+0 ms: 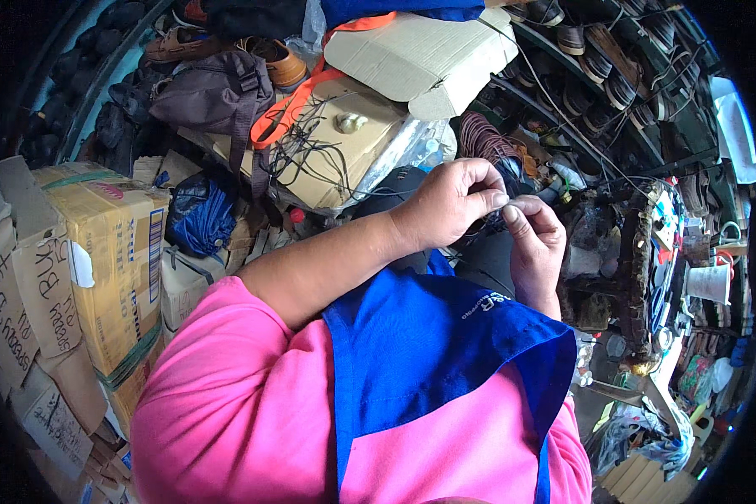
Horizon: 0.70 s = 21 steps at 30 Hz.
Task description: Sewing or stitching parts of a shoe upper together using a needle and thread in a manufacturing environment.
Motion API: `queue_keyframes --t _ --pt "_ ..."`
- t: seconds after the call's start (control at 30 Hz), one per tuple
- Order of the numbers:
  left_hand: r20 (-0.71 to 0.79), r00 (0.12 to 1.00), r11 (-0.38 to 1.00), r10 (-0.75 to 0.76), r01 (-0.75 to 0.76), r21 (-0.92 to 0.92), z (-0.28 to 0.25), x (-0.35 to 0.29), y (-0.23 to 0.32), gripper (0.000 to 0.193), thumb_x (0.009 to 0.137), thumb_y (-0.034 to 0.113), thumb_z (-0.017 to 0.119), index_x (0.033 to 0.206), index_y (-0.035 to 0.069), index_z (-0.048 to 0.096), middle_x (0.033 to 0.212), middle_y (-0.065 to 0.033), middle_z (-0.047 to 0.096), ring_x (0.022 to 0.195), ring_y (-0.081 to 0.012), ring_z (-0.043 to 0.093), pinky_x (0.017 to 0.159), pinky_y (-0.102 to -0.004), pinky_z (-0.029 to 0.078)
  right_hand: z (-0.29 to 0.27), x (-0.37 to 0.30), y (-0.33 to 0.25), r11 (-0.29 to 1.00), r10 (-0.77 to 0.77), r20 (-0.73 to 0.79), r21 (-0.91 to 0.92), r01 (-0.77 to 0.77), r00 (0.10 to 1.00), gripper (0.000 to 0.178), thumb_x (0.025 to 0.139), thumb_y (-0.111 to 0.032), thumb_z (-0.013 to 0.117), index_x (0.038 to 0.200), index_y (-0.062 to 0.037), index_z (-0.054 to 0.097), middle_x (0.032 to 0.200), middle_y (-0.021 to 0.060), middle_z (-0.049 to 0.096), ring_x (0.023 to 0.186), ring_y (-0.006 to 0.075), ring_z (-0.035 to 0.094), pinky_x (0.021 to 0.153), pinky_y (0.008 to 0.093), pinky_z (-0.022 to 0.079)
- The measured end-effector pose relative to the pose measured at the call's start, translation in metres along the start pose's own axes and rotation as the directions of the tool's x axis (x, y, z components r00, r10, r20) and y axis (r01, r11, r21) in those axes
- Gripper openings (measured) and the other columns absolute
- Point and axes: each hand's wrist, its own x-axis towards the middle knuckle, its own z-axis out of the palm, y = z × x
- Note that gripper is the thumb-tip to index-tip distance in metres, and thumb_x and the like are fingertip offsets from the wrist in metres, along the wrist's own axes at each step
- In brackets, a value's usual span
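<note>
My left hand [455,202] and my right hand [533,245] meet in front of my chest, above my lap. Thumb and forefinger of each are pinched together, the tips almost touching. Whatever lies between them is too small to make out. Beneath the hands is dark material, partly hidden by my fingers. A tangle of thin black cords [315,155] lies on a flat cardboard box [332,181] beyond my left forearm. On the same box rests a small, pale, roundish object [349,123]. A blue apron [428,353] covers my front.
An orange strap [287,118] and a dark brown bag [214,97] lie at the back left. A taped carton [109,244] stands at my left. Racks of shoes [613,80] fill the back right. At my right are a cluttered workbench [647,277] and a white cup [709,283].
</note>
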Motion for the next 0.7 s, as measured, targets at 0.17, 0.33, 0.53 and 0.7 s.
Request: queue_keyframes --t 0.17,0.33,0.53,0.7 --pt "0.081 0.990 0.950 -0.117 0.135 -0.281 -0.002 0.000 -0.005 0.004 0.086 0.010 0.056 0.085 0.006 0.056 0.075 0.0032 0.052 0.067 -0.0054 0.046 0.064 -0.0192 0.038 0.001 0.001 0.000 1.000 -0.001 0.010 0.008 0.001 1.000 0.005 0.080 -0.001 0.064 0.084 0.0015 0.062 0.085 0.0041 0.061 0.078 0.0087 0.053 0.072 0.0213 0.041" --pt "0.178 0.960 0.775 -0.215 0.278 -0.567 -0.005 0.000 -0.011 0.005 0.086 0.013 0.057 0.088 0.009 0.057 0.079 0.0024 0.056 0.072 -0.0071 0.051 0.067 -0.0199 0.041 0.003 0.001 0.003 0.987 0.082 -0.003 0.141 -0.080 0.997 0.006 0.081 -0.004 0.063 0.086 0.0002 0.062 0.085 0.0031 0.062 0.078 0.0080 0.054 0.073 0.0216 0.042" --pt "0.017 0.979 0.860 -0.205 0.189 -0.474 -0.020 0.008 -0.014 0.012 0.088 0.014 0.055 0.095 0.005 0.058 0.090 -0.0033 0.061 0.077 -0.0121 0.059 0.073 -0.0263 0.046 -0.001 0.007 0.010 0.916 0.146 -0.090 0.388 -0.100 0.985 0.009 0.081 -0.008 0.063 0.088 -0.0016 0.061 0.085 0.0030 0.060 0.082 0.0109 0.054 0.078 0.0242 0.040" --pt "0.034 0.999 0.997 -0.041 0.043 -0.064 -0.012 0.005 -0.017 0.021 0.086 0.011 0.058 0.103 0.001 0.060 0.098 -0.0040 0.062 0.087 -0.0101 0.057 0.081 -0.0262 0.045 -0.005 0.010 0.011 0.930 0.114 -0.110 0.360 -0.067 0.987 0.009 0.079 -0.008 0.065 0.086 -0.0021 0.065 0.103 0.0057 0.055 0.100 0.0134 0.048 0.087 0.0272 0.036"
